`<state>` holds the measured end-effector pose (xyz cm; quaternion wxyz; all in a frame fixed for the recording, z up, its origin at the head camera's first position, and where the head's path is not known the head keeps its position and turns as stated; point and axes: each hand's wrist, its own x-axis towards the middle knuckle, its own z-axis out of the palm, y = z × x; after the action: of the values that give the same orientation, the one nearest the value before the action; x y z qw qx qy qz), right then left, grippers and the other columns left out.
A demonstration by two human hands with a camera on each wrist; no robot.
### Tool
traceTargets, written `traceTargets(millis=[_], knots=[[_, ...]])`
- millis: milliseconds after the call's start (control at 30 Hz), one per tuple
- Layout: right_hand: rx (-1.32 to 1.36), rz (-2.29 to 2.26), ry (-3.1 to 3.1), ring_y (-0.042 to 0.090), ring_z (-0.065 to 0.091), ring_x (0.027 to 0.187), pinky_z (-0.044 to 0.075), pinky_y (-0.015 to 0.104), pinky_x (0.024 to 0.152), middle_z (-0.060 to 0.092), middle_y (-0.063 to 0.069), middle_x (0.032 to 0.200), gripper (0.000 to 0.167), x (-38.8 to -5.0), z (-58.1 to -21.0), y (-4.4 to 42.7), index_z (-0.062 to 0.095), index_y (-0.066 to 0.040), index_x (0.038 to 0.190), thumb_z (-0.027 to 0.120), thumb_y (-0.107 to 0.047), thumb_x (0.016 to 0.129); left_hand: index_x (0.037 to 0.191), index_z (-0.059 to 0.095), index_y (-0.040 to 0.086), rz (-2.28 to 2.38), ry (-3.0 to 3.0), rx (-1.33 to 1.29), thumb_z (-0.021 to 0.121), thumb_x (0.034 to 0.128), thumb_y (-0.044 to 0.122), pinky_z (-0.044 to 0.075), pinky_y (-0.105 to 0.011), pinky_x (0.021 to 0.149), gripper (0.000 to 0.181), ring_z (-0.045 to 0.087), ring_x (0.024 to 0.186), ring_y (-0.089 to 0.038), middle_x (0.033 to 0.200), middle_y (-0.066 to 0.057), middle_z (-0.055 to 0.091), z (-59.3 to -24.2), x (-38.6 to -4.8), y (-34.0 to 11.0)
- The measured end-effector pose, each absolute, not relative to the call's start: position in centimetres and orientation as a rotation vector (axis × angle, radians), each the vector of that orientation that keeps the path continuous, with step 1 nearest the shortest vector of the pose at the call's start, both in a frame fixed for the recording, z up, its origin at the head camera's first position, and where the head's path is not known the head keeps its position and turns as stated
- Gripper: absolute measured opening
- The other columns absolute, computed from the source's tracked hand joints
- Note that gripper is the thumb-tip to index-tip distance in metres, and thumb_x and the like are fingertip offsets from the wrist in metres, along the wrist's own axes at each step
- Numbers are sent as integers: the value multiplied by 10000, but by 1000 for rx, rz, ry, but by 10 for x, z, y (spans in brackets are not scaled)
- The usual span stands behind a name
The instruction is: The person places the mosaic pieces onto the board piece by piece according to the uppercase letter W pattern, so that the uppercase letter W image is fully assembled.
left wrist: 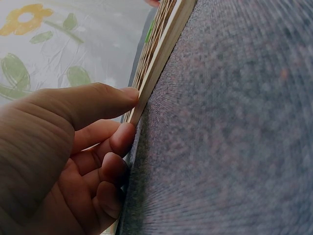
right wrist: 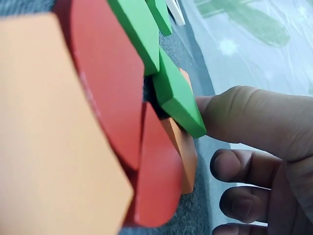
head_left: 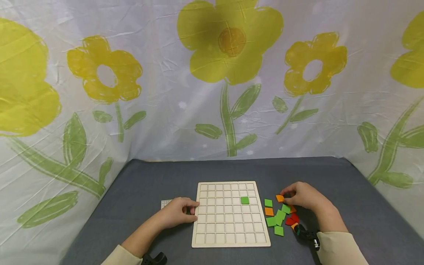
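A pale wooden board with a grid of square cells lies on the dark cloth. One green tile sits in a cell at its upper right. My left hand holds the board's left edge; in the left wrist view the thumb and forefinger of this hand meet the wooden rim. Right of the board, my right hand pinches an orange tile between thumb and forefinger at the far end of the loose tiles. In the right wrist view, a green tile partly hides that hand's thumb.
Several loose green tiles, orange tiles and red pieces lie between the board and my right forearm, some overlapping. A small gridded white item shows partly behind my left hand. A flowered curtain hangs behind the table.
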<state>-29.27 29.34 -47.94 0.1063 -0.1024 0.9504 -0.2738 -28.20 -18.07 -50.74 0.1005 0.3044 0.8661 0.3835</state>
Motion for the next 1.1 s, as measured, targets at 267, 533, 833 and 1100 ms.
traceTargets(millis=[267,533,833,1100], knots=[[-283,-803,2801,187,538,711,460,358,640,665,52,868,263,-292,-480,295,787,-90,1140,789,-117,879,1281,668,-87,1142,2549,893,817,876,107,405,-240,597,473,433,609,-43,862,32,603,-507,-281,-180],[-311,-785,2879,185,416,603,324,346,585,448,18,678,262,-291,-481,297,767,-35,1116,756,-82,858,1278,668,-92,1158,2534,892,820,871,111,407,-247,600,480,433,609,-44,854,40,600,-507,-279,-181],[-379,-830,2914,191,475,658,403,353,594,548,21,786,260,-284,-458,285,736,-13,1108,730,-51,851,1281,668,-88,1148,2551,905,816,877,121,412,-240,611,479,437,612,-34,845,63,594,-508,-281,-181],[-447,-893,2919,184,609,815,523,367,678,684,22,969,264,-277,-437,273,734,-10,1150,725,-87,898,1291,661,-90,1145,2550,899,811,881,118,408,-240,609,483,432,613,-35,855,54,595,-509,-282,-181]])
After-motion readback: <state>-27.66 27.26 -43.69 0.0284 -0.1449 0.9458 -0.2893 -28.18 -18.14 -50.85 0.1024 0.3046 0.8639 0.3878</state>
